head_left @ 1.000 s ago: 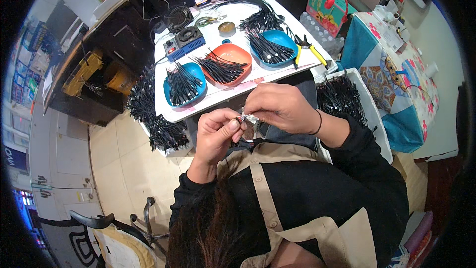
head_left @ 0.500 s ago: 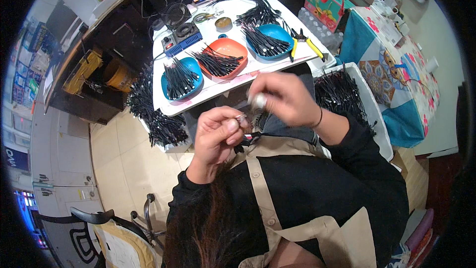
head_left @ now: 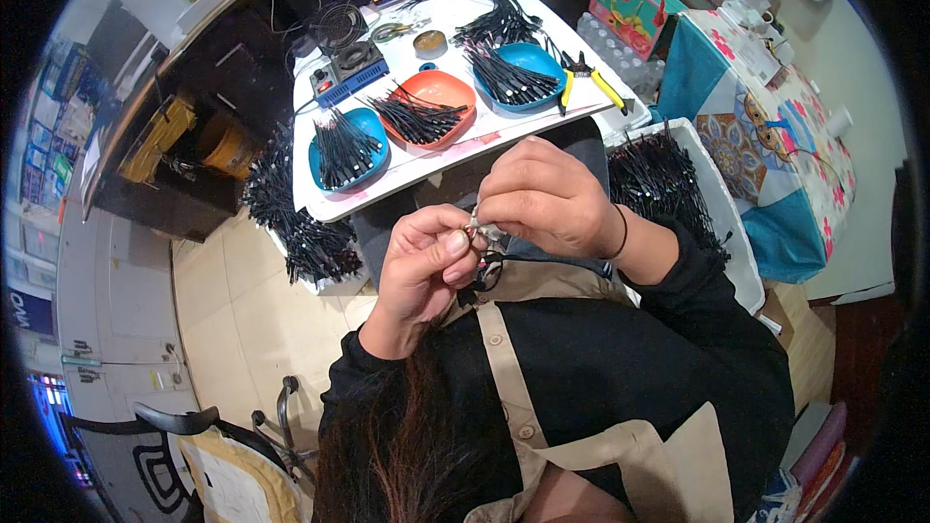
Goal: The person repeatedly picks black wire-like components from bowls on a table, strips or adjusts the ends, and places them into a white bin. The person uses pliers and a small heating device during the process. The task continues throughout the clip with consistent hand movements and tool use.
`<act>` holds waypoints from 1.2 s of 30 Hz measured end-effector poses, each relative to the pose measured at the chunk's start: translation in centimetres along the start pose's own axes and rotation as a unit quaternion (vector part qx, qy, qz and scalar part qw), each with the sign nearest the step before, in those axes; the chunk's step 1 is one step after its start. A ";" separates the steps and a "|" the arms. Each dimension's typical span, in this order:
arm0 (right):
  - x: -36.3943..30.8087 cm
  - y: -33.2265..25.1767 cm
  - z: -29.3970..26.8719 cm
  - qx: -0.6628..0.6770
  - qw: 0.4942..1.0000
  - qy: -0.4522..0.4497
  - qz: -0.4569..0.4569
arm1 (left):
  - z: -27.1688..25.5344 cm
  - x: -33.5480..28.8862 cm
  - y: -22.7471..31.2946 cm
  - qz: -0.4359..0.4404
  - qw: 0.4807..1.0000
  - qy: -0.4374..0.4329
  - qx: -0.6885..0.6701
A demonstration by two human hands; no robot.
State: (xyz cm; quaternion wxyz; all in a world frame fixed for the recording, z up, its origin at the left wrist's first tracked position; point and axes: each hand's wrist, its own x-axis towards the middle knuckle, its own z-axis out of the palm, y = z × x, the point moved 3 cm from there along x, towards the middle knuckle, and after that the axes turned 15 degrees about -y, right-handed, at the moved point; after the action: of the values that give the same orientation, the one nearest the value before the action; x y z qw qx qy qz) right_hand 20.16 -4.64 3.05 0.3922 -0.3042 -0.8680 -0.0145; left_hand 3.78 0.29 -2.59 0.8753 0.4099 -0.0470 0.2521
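Observation:
In front of my lap, both hands meet fingertip to fingertip. My left hand [head_left: 423, 260] is closed in a pinch on the thin end of a black cable [head_left: 492, 271], where small reddish and pale bits show. My right hand [head_left: 550, 196] is closed too, its thumb and fingers pressed together right beside the left fingertips. Something small and whitish shows at its fingertips, too small to name. Part of the black cable hangs below the hands against my apron.
On the white table [head_left: 417, 174] stand a left blue bowl [head_left: 376, 126], an orange bowl [head_left: 448, 87] and a right blue bowl [head_left: 542, 60], all holding black cables. Yellow-handled pliers [head_left: 593, 82] lie at right. Crates of cables [head_left: 668, 184] flank my lap.
My right hand, raised and blurred before, has turned and come down to the left hand's fingertips. My left hand keeps its pinch in nearly the same place.

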 end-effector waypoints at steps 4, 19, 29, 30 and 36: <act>-0.7 0.3 0.1 0.093 0.991 -0.056 0.076 | 0.3 0.6 1.0 0.014 0.968 -0.004 0.251; -1.2 1.6 0.6 0.138 0.971 -0.074 0.178 | -1.9 0.8 1.3 0.059 0.976 0.014 0.208; -2.1 3.6 3.6 0.498 0.774 -0.073 0.385 | -2.0 1.5 2.0 0.070 0.806 0.044 0.586; -2.3 4.0 4.0 0.632 0.662 -0.045 0.400 | -2.1 1.8 2.2 0.077 0.793 0.044 0.603; 0.1 6.7 1.4 0.460 0.858 0.009 0.229 | -4.0 3.8 2.6 -0.004 0.999 0.011 -0.034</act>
State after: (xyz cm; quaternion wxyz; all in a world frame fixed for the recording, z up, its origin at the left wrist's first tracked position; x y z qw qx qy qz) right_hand 22.80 1.24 0.72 0.4878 -0.2789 -0.6778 0.4742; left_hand 5.39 6.20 -2.37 0.8902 0.3775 -0.0444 0.2512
